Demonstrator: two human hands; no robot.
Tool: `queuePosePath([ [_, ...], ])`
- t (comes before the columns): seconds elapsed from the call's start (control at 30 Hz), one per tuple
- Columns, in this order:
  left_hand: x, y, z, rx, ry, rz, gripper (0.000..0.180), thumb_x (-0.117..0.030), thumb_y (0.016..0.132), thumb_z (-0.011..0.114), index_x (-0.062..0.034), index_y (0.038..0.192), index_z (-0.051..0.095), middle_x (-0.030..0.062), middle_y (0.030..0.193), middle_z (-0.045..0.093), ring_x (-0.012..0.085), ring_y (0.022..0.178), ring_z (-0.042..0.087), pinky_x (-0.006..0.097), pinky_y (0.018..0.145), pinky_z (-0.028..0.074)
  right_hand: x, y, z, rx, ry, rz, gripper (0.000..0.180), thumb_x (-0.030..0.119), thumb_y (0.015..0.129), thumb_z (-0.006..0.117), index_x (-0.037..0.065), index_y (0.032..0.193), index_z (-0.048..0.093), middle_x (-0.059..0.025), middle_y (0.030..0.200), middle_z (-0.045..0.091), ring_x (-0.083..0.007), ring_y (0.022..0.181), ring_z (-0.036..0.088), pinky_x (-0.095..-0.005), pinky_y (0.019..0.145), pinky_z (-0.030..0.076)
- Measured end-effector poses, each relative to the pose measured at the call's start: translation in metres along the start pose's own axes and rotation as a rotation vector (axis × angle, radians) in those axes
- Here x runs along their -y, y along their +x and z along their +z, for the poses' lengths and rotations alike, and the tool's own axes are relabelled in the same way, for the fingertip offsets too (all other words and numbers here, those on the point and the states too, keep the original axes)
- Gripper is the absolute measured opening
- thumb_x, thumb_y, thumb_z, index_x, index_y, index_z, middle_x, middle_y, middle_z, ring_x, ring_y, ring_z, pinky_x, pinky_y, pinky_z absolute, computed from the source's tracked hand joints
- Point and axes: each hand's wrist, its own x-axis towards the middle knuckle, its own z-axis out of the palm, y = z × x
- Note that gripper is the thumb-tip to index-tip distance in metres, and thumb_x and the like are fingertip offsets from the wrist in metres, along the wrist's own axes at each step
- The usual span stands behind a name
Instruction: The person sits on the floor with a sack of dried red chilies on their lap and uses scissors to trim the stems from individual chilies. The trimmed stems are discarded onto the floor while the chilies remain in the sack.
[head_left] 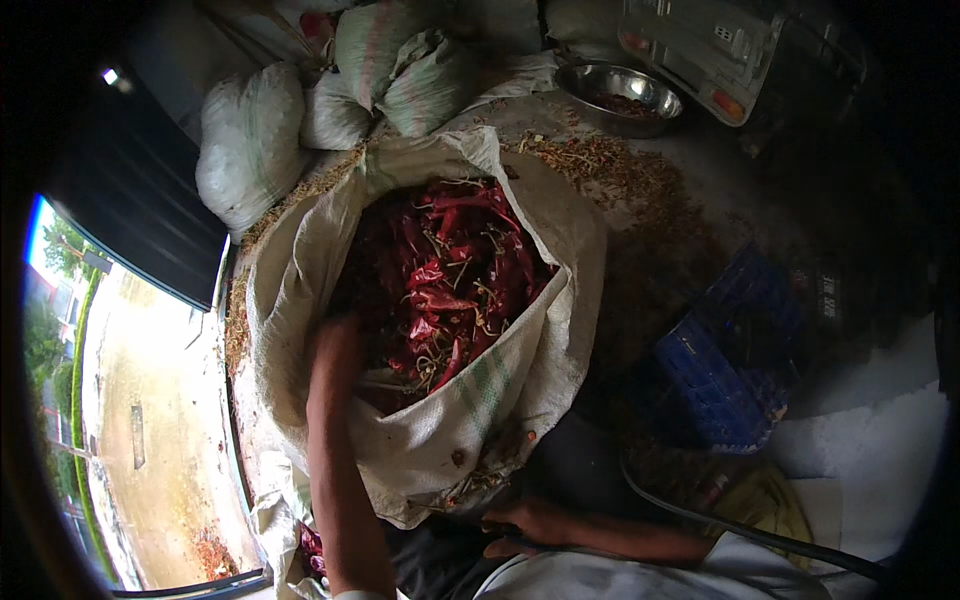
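Observation:
A big white woven sack point(545, 340) stands open in front of me, filled with dried red chillies point(450, 275) with pale stems. My left hand point(337, 345) reaches down into the sack at its left side, among the chillies; the fingers are blurred and partly buried, so what they grip is unclear. My right hand point(525, 525) rests low against dark cloth below the sack's lower edge, fingers curled, with no visible object in it.
Several tied white sacks point(255, 135) lie at the back left. A metal bowl point(622, 95) with some chillies sits at the back. Loose stems point(610, 165) litter the floor. A blue plastic crate point(725, 365) stands to the right.

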Motion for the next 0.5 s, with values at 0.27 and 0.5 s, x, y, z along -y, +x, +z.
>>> queuePosePath([
  [0.27,-0.063,-0.076,-0.062,-0.601,-0.282,-0.103,0.014,-0.006,0.084,0.068,-0.0068,0.098,0.07,0.0093,0.097,0.071,0.0262,0.091,0.067,0.033,0.084,0.05,-0.012,-0.005,0.013,-0.124,0.085,-0.075,0.045,0.043,0.088,0.072,0.002,0.107,0.065,-0.0121,0.092,0.068,-0.0228,0.085,0.067,-0.0338,0.073,0.051],
  [0.5,-0.07,-0.081,-0.05,-0.543,-1.241,-0.306,0.014,-0.006,0.088,0.066,-0.0033,0.101,0.068,0.0041,0.09,0.067,0.0144,0.086,0.062,0.029,0.082,0.049,0.015,-0.006,-0.008,-0.067,0.011,0.03,0.045,0.046,0.089,0.07,0.003,0.102,0.065,-0.0124,0.088,0.068,-0.026,0.079,0.066,-0.036,0.071,0.051],
])
